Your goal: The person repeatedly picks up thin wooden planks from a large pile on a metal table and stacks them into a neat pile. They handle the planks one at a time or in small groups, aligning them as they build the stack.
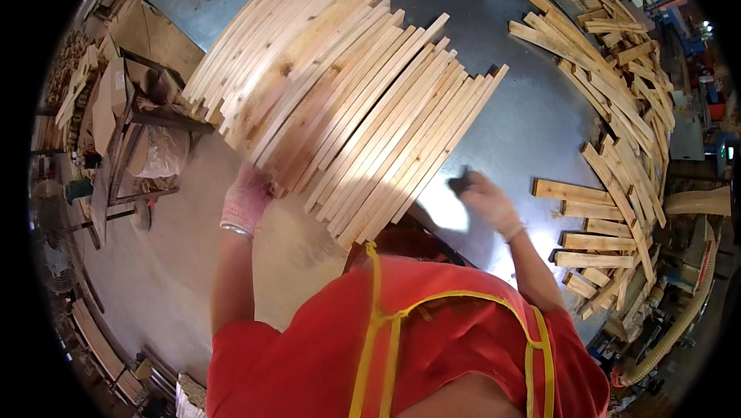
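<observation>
A broad row of pale wooden strips [347, 86] lies side by side across a metal table, with uneven ends. My left hand [248, 200], in a pinkish-white knit glove, is closed at the near ends of the strips on the left of the row. Some of its fingers are hidden against the wood. To the right of the row, my right hand [491, 203] is blurred by motion over the bare metal. It is closed on a small dark block [460, 182], whose exact kind I cannot make out, and stands apart from the strips.
The metal table [509, 140] reaches under and beyond the row. A loose heap of wooden pieces [617, 101] lines its right side, with several short pieces [590, 209] pointing inward. At left stands a metal-framed cart [143, 121]. A ribbed hose [679, 325] hangs at lower right.
</observation>
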`<action>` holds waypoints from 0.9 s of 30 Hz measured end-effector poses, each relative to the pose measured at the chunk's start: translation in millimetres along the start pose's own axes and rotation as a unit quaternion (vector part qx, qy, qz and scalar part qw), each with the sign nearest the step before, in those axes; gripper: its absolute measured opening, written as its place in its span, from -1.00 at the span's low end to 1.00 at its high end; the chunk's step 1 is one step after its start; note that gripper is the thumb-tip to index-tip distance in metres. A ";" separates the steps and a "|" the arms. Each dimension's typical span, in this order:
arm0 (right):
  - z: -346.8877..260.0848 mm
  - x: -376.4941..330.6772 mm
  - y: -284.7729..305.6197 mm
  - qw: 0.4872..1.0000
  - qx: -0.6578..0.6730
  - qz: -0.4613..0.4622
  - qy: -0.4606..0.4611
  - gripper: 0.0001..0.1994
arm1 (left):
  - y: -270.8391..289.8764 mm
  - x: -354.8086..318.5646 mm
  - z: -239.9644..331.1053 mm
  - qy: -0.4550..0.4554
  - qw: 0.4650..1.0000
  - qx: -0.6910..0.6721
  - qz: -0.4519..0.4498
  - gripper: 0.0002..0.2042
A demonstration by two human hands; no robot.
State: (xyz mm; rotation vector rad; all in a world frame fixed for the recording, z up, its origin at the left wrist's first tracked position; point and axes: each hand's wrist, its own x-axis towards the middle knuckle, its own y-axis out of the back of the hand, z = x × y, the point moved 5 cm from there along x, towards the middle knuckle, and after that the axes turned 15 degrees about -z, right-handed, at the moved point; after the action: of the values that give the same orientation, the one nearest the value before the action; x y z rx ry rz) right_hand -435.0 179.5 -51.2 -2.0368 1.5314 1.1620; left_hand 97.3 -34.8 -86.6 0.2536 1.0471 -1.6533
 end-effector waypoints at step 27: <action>195.5 -96.7 256.4 0.875 -0.391 0.129 -0.254 -0.46 | -142.2 -22.5 109.3 -0.119 0.575 0.782 0.212 -0.21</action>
State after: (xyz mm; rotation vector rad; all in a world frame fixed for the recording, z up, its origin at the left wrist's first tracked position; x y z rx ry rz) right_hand -755.6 281.6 -45.1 -1.6860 1.1694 2.5043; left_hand 19.5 -100.2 62.9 1.2538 -0.9470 -1.6035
